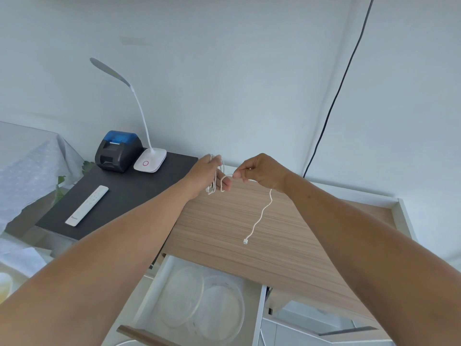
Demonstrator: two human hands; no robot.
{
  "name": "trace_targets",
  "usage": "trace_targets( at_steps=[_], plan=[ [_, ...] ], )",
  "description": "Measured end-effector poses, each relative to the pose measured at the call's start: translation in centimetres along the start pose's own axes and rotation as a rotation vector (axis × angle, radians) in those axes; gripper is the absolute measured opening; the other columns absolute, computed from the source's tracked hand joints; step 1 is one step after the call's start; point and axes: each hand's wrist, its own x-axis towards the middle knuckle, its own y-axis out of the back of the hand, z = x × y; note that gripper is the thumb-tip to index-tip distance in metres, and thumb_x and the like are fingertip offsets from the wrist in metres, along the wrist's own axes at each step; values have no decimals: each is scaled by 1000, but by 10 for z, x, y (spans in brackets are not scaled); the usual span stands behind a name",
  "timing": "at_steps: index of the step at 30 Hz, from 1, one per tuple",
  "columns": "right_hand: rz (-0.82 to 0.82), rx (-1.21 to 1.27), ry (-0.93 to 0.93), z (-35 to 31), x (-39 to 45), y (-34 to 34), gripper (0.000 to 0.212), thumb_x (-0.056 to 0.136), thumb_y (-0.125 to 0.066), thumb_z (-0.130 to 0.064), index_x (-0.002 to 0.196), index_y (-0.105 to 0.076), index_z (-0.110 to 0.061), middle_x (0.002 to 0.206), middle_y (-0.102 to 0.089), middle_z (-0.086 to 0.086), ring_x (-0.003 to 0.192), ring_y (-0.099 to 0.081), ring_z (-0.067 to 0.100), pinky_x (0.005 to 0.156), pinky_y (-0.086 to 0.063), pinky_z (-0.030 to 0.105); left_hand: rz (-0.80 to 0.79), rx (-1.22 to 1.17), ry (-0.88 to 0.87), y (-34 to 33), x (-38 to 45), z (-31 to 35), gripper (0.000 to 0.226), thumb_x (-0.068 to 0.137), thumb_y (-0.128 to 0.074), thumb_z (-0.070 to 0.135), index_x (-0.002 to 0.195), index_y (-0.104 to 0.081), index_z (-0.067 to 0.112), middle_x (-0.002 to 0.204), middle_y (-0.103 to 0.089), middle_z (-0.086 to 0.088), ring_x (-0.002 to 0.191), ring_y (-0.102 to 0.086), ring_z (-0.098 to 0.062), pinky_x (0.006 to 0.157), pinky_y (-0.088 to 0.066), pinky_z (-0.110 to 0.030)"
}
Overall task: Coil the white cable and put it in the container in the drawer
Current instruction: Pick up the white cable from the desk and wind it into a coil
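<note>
Clear plastic container [219, 310] is sitting in the open drawer [149, 293] at bottom centre, likely waiting for the coil. Above it, over the wooden desk [224, 221], the white cable [259, 218] is trailing its plug end from the right hand [259, 174], which is pinching the strand to feed it across. Left hand [209, 176], just beside, is closing around the gathered loops, fingers serving as the winding form. Coiling looks nearly done. Lamp [147, 156] is standing farther back, upper left.
</note>
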Motion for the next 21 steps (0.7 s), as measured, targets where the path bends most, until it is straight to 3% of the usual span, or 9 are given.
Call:
trace_targets(
  at_steps=[5, 8, 11, 13, 17, 21],
  plan=[
    [147, 101, -38, 4, -1, 7, 11, 85, -74, -28, 83, -80, -20, 59, -64, -12, 37, -36, 3, 38, -30, 13, -82, 74, 3, -4, -3, -2, 25, 96, -38, 34, 95, -48, 12, 53, -59, -5, 57, -69, -31, 61, -53, -29],
    [207, 134, -97, 9, -2, 10, 23, 82, -77, -34, 85, -78, -11, 62, -60, -6, 35, -33, 3, 36, -29, 14, -112, -57, 36, -5, -1, -1, 26, 98, -45, 31, 86, -54, 10, 48, -41, 1, 41, -50, -19, 58, -58, -36],
    [206, 165, -168, 15, -5, 14, 31, 78, -81, -35, 87, -75, -6, 60, -54, -5, 42, -37, 5, 41, -32, 16, -76, -180, 122, 3, 1, 2, 34, 100, -50, 35, 79, -60, 9, 47, -36, 5, 39, -38, -11, 46, -47, -27],
    [191, 186, -204, 22, -9, 18, 24, 79, -80, -32, 82, -74, -8, 55, -53, -9, 45, -40, 9, 44, -36, 19, -59, -241, 146, 12, 2, 4, 39, 97, -55, 43, 75, -59, 11, 49, -34, 5, 40, -32, -11, 41, -36, -24],
    [198, 256, -247, 35, -18, 21, 18, 84, -76, -23, 84, -76, -5, 55, -59, -7, 53, -50, 14, 50, -48, 25, 19, -270, 139, 29, 8, 6, 41, 88, -66, 48, 67, -45, 20, 48, -30, 7, 37, -23, -9, 35, -23, -21],
    [168, 205, -254, 40, -21, 18, 13, 86, -71, -22, 80, -77, -12, 74, -69, 3, 63, -54, 14, 68, -50, 31, 119, -263, 155, 39, 13, 7, 42, 93, -59, 44, 64, -40, 21, 48, -26, 8, 35, -19, -8, 32, -17, -18]
  ],
)
